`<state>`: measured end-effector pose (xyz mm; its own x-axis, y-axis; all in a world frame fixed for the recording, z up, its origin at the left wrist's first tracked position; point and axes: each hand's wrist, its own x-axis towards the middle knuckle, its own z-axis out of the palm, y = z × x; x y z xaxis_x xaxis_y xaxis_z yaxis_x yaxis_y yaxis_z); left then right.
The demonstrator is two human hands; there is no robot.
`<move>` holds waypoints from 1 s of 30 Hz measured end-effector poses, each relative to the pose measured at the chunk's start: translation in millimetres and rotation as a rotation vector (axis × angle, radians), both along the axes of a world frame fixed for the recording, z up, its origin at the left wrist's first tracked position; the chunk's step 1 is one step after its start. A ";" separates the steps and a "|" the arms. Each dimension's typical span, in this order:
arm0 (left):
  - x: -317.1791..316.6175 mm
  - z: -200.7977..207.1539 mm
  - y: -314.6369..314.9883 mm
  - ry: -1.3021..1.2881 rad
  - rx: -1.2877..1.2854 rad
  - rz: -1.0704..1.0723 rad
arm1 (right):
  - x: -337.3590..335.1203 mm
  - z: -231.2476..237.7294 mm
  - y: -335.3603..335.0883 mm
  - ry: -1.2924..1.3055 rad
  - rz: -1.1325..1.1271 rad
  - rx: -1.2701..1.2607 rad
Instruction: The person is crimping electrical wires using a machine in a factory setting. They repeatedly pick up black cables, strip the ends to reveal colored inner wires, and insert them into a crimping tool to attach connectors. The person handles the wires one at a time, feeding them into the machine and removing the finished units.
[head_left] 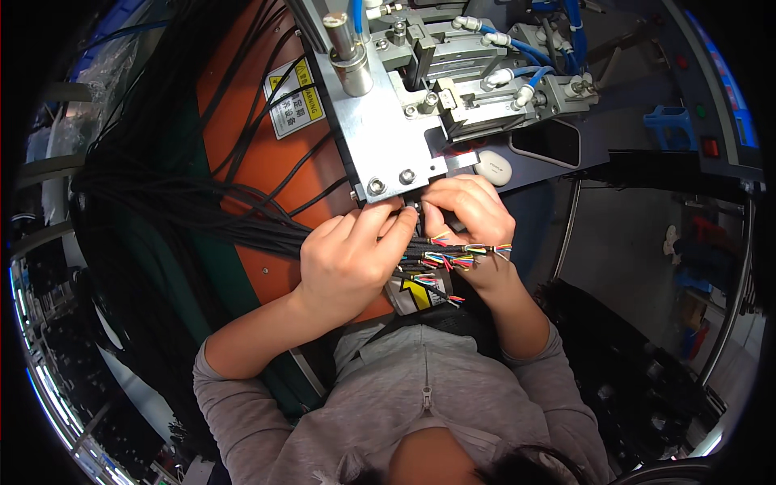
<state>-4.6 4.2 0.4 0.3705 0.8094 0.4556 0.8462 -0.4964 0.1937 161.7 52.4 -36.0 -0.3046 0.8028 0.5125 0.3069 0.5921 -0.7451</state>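
My left hand [347, 250] is closed in a pinch just under the front edge of a silver metal plate [376, 133] on a machine. Facing it, the curled fingers of my right hand [473, 214] come together at the same spot. A small dark piece [414, 204] shows between the two sets of fingertips, too covered to make out. Black cables [242, 222] run in a bundle from the left and pass beneath my left hand. Their stripped ends, with thin coloured wires [440, 260], fan out below my right hand and partly over its wrist.
Metal clamps [477, 109] with blue air hoses [517, 44] stand behind the plate. An orange panel [250, 145] with a warning label [295, 97] lies to the left. A white oval case [493, 168] and a smartphone [546, 144] rest at right. Farther off is a blue stool [669, 121].
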 end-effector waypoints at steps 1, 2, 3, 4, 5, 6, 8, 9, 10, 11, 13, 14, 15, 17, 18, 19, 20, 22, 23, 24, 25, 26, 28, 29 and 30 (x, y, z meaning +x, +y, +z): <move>-1.2 0.1 0.4 -0.004 -0.002 -0.012 | 1.2 -0.7 -1.2 0.001 -0.015 -0.063; -1.3 3.0 -0.1 0.019 -0.032 -0.002 | 2.7 -2.2 -2.1 0.002 -0.030 -0.127; -0.8 8.7 -1.6 0.042 -0.059 0.007 | 5.6 -5.1 -2.2 0.030 -0.025 -0.296; -0.4 13.9 -3.6 0.065 -0.086 0.016 | 7.0 -5.5 -1.9 0.039 -0.028 -0.297; 0.1 17.6 -6.0 0.099 -0.115 0.021 | 8.0 -5.3 -1.5 0.049 -0.030 -0.298; 0.3 17.4 -9.0 0.129 -0.116 0.041 | 7.8 -5.3 -1.1 0.060 -0.031 -0.299; 0.7 14.0 -12.2 0.187 -0.117 0.081 | 11.1 -0.8 0.4 0.131 -0.003 -0.194; 0.5 13.6 -12.1 0.205 -0.113 0.104 | 16.4 3.1 4.4 0.157 0.167 -0.168; -0.5 13.2 -10.9 0.180 -0.113 0.093 | 19.9 5.8 8.1 0.182 0.336 -0.142; -2.1 12.8 -9.1 0.155 -0.112 0.082 | 20.9 5.5 7.7 0.225 0.455 -0.199; -5.1 11.0 -8.7 0.113 -0.142 0.046 | 21.8 5.6 9.5 0.262 0.541 -0.171; -6.3 8.6 -10.5 0.094 -0.171 0.022 | 22.3 4.8 10.0 0.261 0.550 -0.154; -7.0 8.1 -10.9 0.075 -0.202 -0.001 | 22.8 4.3 9.2 0.253 0.533 -0.153; -9.1 12.1 -2.4 -0.039 -0.089 -0.104 | 23.7 4.1 6.6 0.238 0.498 -0.152; -9.4 16.2 0.9 -0.098 -0.034 -0.157 | 23.7 4.2 5.7 0.274 0.464 -0.161; -8.5 24.6 0.5 -0.086 0.025 -0.173 | 23.0 4.7 4.8 0.309 0.430 -0.170; -10.0 14.3 -0.1 -0.137 0.158 -0.194 | 21.9 4.7 4.1 0.344 0.395 -0.178; -11.4 20.2 -5.1 -0.219 0.069 -0.202 | 18.5 2.6 3.9 0.414 0.405 -0.206; -11.0 17.0 -1.3 -0.185 0.055 -0.211 | 16.7 2.9 2.8 0.451 0.428 -0.218; -10.5 11.8 3.8 -0.151 0.043 -0.215 | 14.2 4.4 2.0 0.486 0.456 -0.230; -11.8 6.4 5.7 -0.169 0.066 -0.229 | 7.5 9.5 0.7 0.448 0.401 -0.144; -11.6 8.7 4.8 -0.194 0.042 -0.212 | 3.3 11.6 -5.5 0.440 0.293 -0.168; -10.9 16.0 3.8 -0.242 -0.009 -0.185 | -7.1 13.8 -18.2 0.498 0.103 -0.186; -9.6 13.1 4.5 -0.267 0.018 -0.172 | -6.6 16.4 -16.5 0.433 0.068 -0.095; -9.2 14.1 4.8 -0.290 0.012 -0.170 | -6.4 21.0 -12.8 0.369 0.035 -0.004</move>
<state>-13.8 9.0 14.4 0.3535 0.7408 0.5712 0.6615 -0.6297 0.4072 155.3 39.6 -15.0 -0.1278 0.7975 0.5896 -0.0032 0.5941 -0.8044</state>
